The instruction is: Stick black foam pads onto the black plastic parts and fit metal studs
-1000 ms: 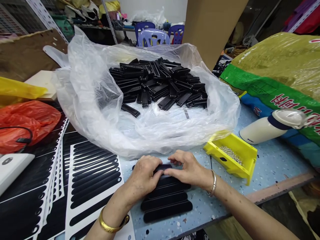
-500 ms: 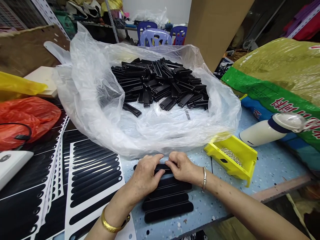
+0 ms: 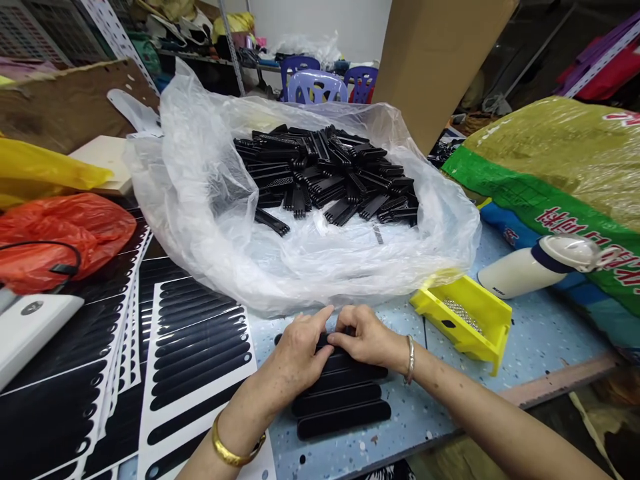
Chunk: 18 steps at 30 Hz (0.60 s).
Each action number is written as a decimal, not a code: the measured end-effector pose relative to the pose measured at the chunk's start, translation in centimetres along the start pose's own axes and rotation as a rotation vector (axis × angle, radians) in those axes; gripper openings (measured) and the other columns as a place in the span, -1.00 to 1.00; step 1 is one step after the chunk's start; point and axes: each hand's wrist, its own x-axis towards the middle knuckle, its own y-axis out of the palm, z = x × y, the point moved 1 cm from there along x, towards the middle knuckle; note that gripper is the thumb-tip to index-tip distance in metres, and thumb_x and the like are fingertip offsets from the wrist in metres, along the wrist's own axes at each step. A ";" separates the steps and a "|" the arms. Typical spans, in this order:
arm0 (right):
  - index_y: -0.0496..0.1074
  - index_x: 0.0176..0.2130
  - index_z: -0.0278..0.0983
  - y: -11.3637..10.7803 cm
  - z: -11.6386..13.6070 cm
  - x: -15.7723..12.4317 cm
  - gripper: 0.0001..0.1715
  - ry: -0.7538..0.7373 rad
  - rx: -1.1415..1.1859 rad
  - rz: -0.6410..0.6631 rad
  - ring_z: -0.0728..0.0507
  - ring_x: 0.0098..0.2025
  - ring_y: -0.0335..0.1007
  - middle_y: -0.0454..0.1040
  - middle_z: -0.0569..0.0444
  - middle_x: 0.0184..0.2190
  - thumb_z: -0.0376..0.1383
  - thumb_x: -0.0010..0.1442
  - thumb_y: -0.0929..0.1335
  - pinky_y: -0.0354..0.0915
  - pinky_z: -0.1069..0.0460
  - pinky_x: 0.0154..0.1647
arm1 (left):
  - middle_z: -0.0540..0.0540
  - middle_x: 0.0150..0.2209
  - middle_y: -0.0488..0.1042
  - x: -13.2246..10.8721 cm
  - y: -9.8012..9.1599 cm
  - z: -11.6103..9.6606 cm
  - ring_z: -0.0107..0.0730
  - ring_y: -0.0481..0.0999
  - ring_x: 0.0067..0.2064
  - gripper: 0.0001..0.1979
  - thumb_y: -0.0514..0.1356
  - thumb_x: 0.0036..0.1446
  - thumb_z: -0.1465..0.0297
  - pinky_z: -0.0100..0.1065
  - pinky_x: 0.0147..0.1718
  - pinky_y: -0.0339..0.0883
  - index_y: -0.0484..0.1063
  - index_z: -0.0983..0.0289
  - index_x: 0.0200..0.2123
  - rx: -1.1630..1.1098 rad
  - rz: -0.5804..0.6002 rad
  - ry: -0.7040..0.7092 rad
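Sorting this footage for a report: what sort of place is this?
Probably a small assembly workshop: a clear plastic bag heaped with black comb-like plastic parts, sheets of black strips, and a yellow tray of metal balls.

To the right, a yellow bin (image 3: 463, 323) holds what look like steel beads (image 3: 463, 315), with a white flask (image 3: 520, 273) just beside a green sack (image 3: 545, 193). A red bag (image 3: 65, 243) lies left, and a cardboard box (image 3: 435, 60) stands far off, beside plastic chairs (image 3: 317, 87).
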 end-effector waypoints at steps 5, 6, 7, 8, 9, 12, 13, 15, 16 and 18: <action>0.26 -0.64 -0.28 1.1 -0.3 0.8 -0.66 -0.103 -0.178 -0.045 -0.01 -0.53 0.15 0.32 0.12 -0.60 -0.36 0.12 0.35 0.09 0.08 -0.49 | 0.14 -0.22 0.56 0.1 -0.1 0.0 -0.22 0.53 -0.18 -0.37 0.19 -0.04 0.59 -0.19 -0.16 0.40 0.29 0.29 0.16 0.003 0.008 -0.020; 0.23 -0.65 -0.27 1.0 -0.3 0.9 -0.63 -0.100 -0.184 -0.063 -0.01 -0.54 0.13 0.30 0.13 -0.62 -0.36 0.14 0.32 0.09 0.08 -0.49 | 0.14 -0.24 0.57 0.1 -0.2 -0.1 -0.22 0.53 -0.20 -0.38 0.20 -0.04 0.59 -0.19 -0.17 0.40 0.31 0.29 0.15 0.003 0.008 -0.030; 0.21 -0.66 -0.26 0.6 -0.4 0.8 -0.60 -0.084 -0.170 -0.091 -0.01 -0.56 0.12 0.29 0.13 -0.64 -0.35 0.18 0.30 0.09 0.08 -0.50 | 0.14 -0.25 0.57 0.1 -0.2 -0.1 -0.22 0.54 -0.22 -0.40 0.20 -0.04 0.59 -0.19 -0.18 0.41 0.33 0.29 0.14 0.001 0.010 -0.035; 0.22 -0.65 -0.25 0.1 -0.5 0.6 -0.58 -0.060 -0.143 -0.127 -0.01 -0.56 0.13 0.28 0.14 -0.66 -0.33 0.21 0.27 0.11 0.08 -0.50 | 0.14 -0.25 0.57 0.2 -0.3 -0.2 -0.23 0.54 -0.23 -0.42 0.20 -0.04 0.58 -0.19 -0.19 0.42 0.35 0.28 0.12 -0.005 0.015 -0.034; 0.24 -0.64 -0.25 -0.7 -0.6 0.1 -0.57 -0.032 -0.113 -0.173 -0.02 -0.56 0.16 0.29 0.14 -0.66 -0.30 0.25 0.24 0.13 0.08 -0.50 | 0.13 -0.25 0.58 0.2 -0.4 -0.2 -0.24 0.54 -0.23 -0.44 0.20 -0.03 0.58 -0.20 -0.20 0.42 0.37 0.26 0.10 -0.009 0.021 -0.026; 0.40 -0.49 -0.25 -3.7 -1.7 -2.9 -0.63 0.028 -0.099 -0.290 -0.07 -0.48 0.32 0.43 0.07 -0.56 -0.22 0.29 0.21 0.22 0.05 -0.43 | 0.11 -0.23 0.58 0.3 -0.7 -0.6 -0.23 0.54 -0.21 -0.51 0.21 -0.02 0.57 -0.22 -0.20 0.41 0.43 0.21 0.04 0.020 0.038 0.008; 0.44 -0.42 -0.25 -4.5 -2.4 -4.2 -0.68 0.052 -0.131 -0.315 -0.10 -0.44 0.37 0.48 0.04 -0.50 -0.21 0.28 0.23 0.25 0.04 -0.39 | 0.10 -0.25 0.58 0.3 -0.8 -0.7 -0.22 0.54 -0.22 -0.52 0.21 -0.03 0.56 -0.21 -0.21 0.41 0.45 0.21 0.02 0.044 0.046 0.013; 0.45 -0.40 -0.26 -5.7 -4.3 -6.9 -0.69 0.140 -0.246 -0.360 -0.13 -0.46 0.39 0.48 0.01 -0.51 -0.18 0.25 0.24 0.25 0.01 -0.41 | 0.10 -0.30 0.58 0.5 -1.0 -0.8 -0.19 0.53 -0.25 -0.53 0.21 -0.05 0.56 -0.20 -0.23 0.41 0.47 0.22 -0.01 0.093 0.067 0.008; 0.45 -0.41 -0.26 -5.9 -5.4 -8.1 -0.68 0.196 -0.331 -0.380 -0.14 -0.48 0.37 0.47 0.00 -0.53 -0.16 0.24 0.25 0.25 0.00 -0.42 | 0.11 -0.31 0.58 0.6 -1.1 -0.9 -0.18 0.53 -0.26 -0.54 0.21 -0.06 0.56 -0.19 -0.24 0.40 0.48 0.23 -0.02 0.109 0.079 0.006; 0.42 -0.48 -0.28 -5.7 -7.4 -9.6 -0.64 0.267 -0.499 -0.385 -0.16 -0.52 0.34 0.42 -0.02 -0.56 -0.11 0.21 0.27 0.22 -0.02 -0.46 | 0.12 -0.30 0.59 0.8 -1.4 -1.0 -0.17 0.53 -0.25 -0.58 0.20 -0.05 0.56 -0.18 -0.21 0.39 0.51 0.23 -0.07 0.128 0.107 0.007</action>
